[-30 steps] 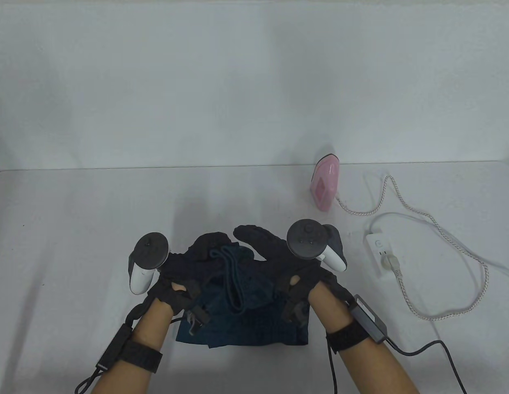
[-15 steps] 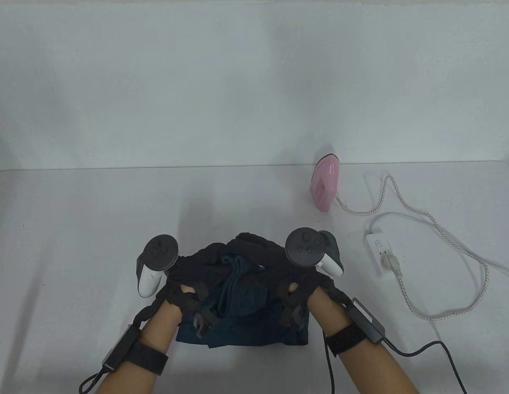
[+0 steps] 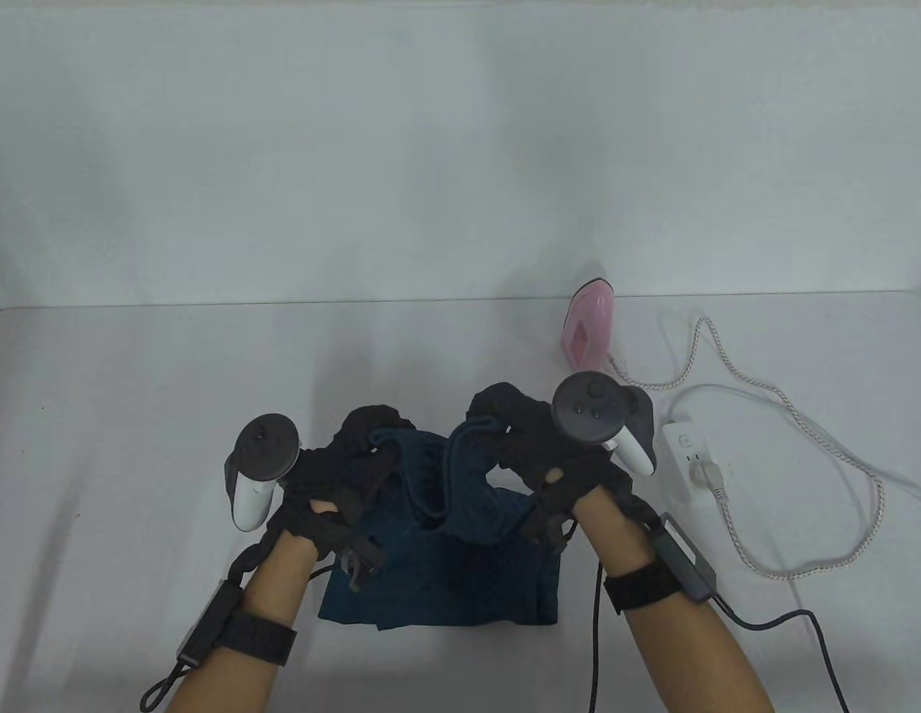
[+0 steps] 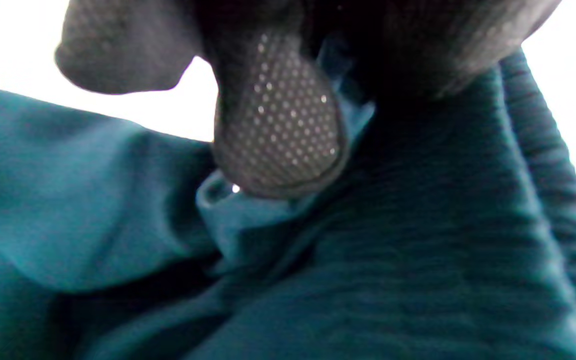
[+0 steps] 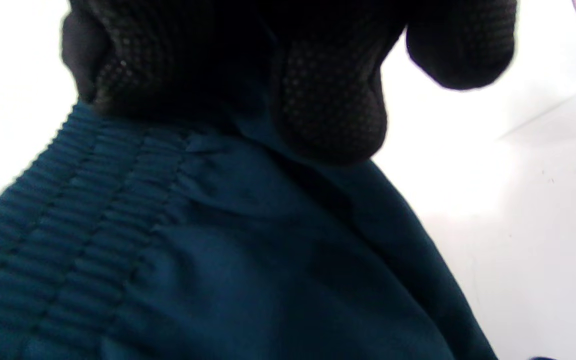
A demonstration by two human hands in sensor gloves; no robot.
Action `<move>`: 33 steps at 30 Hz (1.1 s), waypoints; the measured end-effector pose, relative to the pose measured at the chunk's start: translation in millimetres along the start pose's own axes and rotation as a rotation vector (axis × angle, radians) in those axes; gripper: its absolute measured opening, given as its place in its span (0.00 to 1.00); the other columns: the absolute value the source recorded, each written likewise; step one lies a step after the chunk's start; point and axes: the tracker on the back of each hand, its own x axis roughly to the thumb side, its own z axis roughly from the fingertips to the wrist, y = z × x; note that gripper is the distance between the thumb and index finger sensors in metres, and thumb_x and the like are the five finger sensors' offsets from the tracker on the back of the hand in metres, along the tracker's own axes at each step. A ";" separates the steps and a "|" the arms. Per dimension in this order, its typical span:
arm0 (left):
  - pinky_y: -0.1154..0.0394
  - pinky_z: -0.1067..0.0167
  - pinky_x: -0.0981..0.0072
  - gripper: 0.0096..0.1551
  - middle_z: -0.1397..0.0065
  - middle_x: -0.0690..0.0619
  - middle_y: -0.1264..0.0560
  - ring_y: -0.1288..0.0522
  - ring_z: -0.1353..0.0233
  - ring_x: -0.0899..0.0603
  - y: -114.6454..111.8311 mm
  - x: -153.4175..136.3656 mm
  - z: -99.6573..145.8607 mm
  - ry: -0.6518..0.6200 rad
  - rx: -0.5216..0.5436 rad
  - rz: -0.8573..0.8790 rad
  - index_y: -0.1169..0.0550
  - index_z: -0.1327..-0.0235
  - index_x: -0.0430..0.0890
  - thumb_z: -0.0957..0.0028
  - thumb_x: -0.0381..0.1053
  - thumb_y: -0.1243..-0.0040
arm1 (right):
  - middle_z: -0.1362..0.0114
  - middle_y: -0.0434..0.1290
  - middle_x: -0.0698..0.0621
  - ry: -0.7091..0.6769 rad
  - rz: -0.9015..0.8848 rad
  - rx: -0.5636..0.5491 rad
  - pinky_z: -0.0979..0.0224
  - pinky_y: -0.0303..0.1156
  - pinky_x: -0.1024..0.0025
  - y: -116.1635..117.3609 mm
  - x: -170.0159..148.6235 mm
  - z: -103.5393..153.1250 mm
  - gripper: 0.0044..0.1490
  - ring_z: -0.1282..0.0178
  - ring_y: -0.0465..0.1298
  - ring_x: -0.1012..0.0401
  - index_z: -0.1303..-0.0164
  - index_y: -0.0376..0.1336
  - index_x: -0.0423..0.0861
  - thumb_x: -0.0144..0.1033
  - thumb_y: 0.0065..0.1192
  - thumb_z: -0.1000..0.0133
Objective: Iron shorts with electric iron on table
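Observation:
Dark teal shorts [image 3: 460,579] lie bunched at the table's front middle, their ribbed waistband and drawstring [image 3: 434,475] raised. My left hand [image 3: 349,453] grips the waistband's left side; in the left wrist view a dotted fingertip [image 4: 278,125] pinches the teal cloth [image 4: 368,260]. My right hand [image 3: 516,431] grips the waistband's right side; the right wrist view shows its fingers [image 5: 328,100] closed on the ribbed band [image 5: 93,240]. The pink electric iron [image 3: 587,330] stands upright at the back right, beyond my right hand.
A white power strip [image 3: 687,460] lies right of my right hand, with the iron's braided cord [image 3: 824,453] looping over the table's right side. The table's far edge [image 3: 282,303] meets a white wall.
Both hands have moved apart and slightly away from me, the right hand up and to the right, stretching the waistband wider and lifting it. The iron has not moved.

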 end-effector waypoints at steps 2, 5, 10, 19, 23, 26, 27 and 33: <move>0.15 0.59 0.60 0.26 0.25 0.55 0.28 0.10 0.57 0.52 11.3 6.4 0.0 -0.019 0.023 0.006 0.34 0.35 0.64 0.44 0.58 0.38 | 0.32 0.77 0.57 0.010 -0.063 -0.016 0.47 0.79 0.55 -12.1 -0.6 -2.7 0.26 0.62 0.86 0.63 0.45 0.62 0.71 0.56 0.67 0.54; 0.14 0.58 0.60 0.26 0.25 0.53 0.28 0.09 0.55 0.53 27.9 19.0 2.3 -0.080 0.097 0.082 0.34 0.35 0.63 0.44 0.57 0.38 | 0.34 0.78 0.56 -0.004 -0.160 -0.068 0.46 0.80 0.54 -35.3 3.2 -3.1 0.26 0.61 0.87 0.62 0.44 0.60 0.71 0.56 0.66 0.52; 0.13 0.60 0.62 0.24 0.34 0.55 0.20 0.08 0.57 0.53 49.2 44.0 12.0 -0.167 0.167 0.134 0.29 0.37 0.64 0.46 0.59 0.34 | 0.46 0.82 0.59 -0.050 -0.160 -0.157 0.45 0.79 0.52 -67.4 18.8 7.0 0.26 0.65 0.86 0.63 0.41 0.60 0.68 0.55 0.64 0.50; 0.13 0.66 0.62 0.23 0.48 0.56 0.14 0.11 0.72 0.56 78.5 114.2 34.3 -0.335 0.170 0.067 0.27 0.37 0.63 0.45 0.60 0.35 | 0.64 0.83 0.61 -0.241 -0.153 -0.254 0.49 0.81 0.55 -118.0 62.4 42.3 0.26 0.79 0.82 0.67 0.40 0.62 0.64 0.57 0.62 0.48; 0.14 0.70 0.62 0.23 0.54 0.57 0.13 0.13 0.79 0.58 85.1 143.8 37.7 -0.372 0.162 0.085 0.26 0.37 0.62 0.45 0.60 0.35 | 0.68 0.82 0.61 -0.286 -0.222 -0.240 0.52 0.82 0.56 -132.3 78.2 48.8 0.26 0.83 0.81 0.68 0.39 0.63 0.62 0.58 0.62 0.46; 0.14 0.75 0.64 0.23 0.56 0.57 0.13 0.15 0.82 0.58 90.0 157.4 33.4 -0.318 0.122 0.074 0.26 0.36 0.62 0.45 0.60 0.35 | 0.69 0.82 0.61 -0.244 -0.228 -0.216 0.53 0.82 0.56 -140.8 82.1 46.5 0.26 0.84 0.80 0.68 0.38 0.63 0.61 0.57 0.62 0.45; 0.16 0.78 0.65 0.23 0.55 0.57 0.13 0.15 0.83 0.59 90.6 158.5 30.8 -0.286 0.100 0.064 0.27 0.36 0.62 0.44 0.60 0.35 | 0.68 0.82 0.61 -0.217 -0.218 -0.216 0.53 0.83 0.57 -143.0 81.1 44.6 0.26 0.85 0.80 0.68 0.38 0.63 0.61 0.57 0.62 0.45; 0.14 0.76 0.67 0.24 0.40 0.54 0.16 0.10 0.74 0.58 93.3 138.9 -0.8 -0.041 0.107 -0.096 0.29 0.34 0.66 0.43 0.60 0.37 | 0.52 0.84 0.61 -0.011 -0.167 -0.224 0.56 0.84 0.61 -137.5 48.1 14.5 0.26 0.84 0.83 0.70 0.36 0.62 0.64 0.56 0.62 0.45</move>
